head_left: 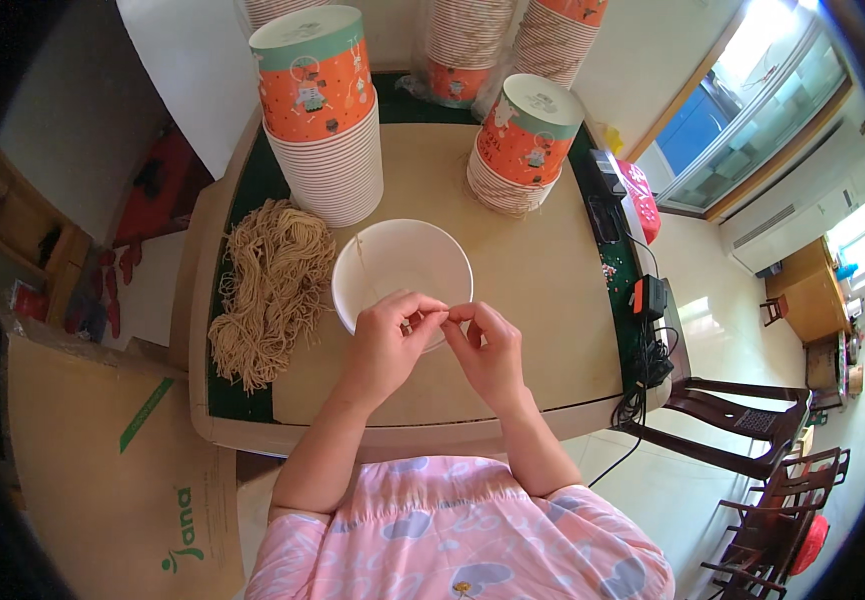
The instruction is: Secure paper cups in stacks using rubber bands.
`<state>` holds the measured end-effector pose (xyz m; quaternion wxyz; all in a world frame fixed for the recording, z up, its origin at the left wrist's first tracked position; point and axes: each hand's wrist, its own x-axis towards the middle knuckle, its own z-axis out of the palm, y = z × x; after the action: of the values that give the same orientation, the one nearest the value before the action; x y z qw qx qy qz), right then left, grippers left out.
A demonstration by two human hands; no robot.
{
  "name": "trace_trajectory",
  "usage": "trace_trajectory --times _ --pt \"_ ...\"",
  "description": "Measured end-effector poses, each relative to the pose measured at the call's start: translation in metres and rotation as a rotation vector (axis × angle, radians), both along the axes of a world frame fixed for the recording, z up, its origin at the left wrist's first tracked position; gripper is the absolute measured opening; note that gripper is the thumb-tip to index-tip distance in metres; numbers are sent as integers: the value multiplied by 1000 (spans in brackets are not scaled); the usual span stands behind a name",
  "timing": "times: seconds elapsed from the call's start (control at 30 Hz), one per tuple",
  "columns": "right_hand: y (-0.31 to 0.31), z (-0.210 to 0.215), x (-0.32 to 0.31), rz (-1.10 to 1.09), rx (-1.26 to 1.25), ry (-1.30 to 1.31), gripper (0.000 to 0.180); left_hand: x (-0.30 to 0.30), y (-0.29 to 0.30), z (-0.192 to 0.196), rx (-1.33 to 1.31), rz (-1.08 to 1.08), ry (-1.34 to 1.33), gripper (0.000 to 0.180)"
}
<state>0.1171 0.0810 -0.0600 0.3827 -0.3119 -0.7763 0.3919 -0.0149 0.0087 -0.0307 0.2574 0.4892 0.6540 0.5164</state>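
A white paper bucket (408,245) stands upright with its mouth toward me, just beyond my hands. Against its inner left wall hangs a thin tan string (361,255), running down toward my fingers. My left hand (393,338) is closed in a pinch over the bucket's near rim. Fingertip to fingertip with it, my right hand (488,350) pinches too. Both appear to grip the string's end, though the fingers mostly hide it. Left of the bucket lies a loose heap of tan strings (273,285).
Tall stacks of orange and green printed paper buckets (318,120) rise at the back left, with another stack (523,140) back right. Black cables and an orange-black device (650,297) line the table's right edge. A cardboard box (123,460) stands at left, wooden chairs (743,415) at right.
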Motion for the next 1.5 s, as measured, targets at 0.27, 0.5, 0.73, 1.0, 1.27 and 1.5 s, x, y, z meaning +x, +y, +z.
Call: trace_trajectory --times 0.27,0.5,0.73,1.0,1.27,1.5 --pt "-3 0 -5 -6 -33 64 11 1 3 -7 88 53 -28 10" --pt "-4 -4 -7 -20 -34 95 9 -1 4 -10 39 80 -108 12" --pt "-3 -2 -4 -52 -3 96 9 -1 0 -7 36 47 -51 11" --pt "-4 -2 -4 -54 17 84 9 4 -1 -2 36 39 -15 9" --pt "-8 -8 -3 -17 14 123 6 4 4 -12 37 111 -94 8" --pt "-9 -10 -2 -33 -24 163 7 5 4 -8 39 105 -76 10"
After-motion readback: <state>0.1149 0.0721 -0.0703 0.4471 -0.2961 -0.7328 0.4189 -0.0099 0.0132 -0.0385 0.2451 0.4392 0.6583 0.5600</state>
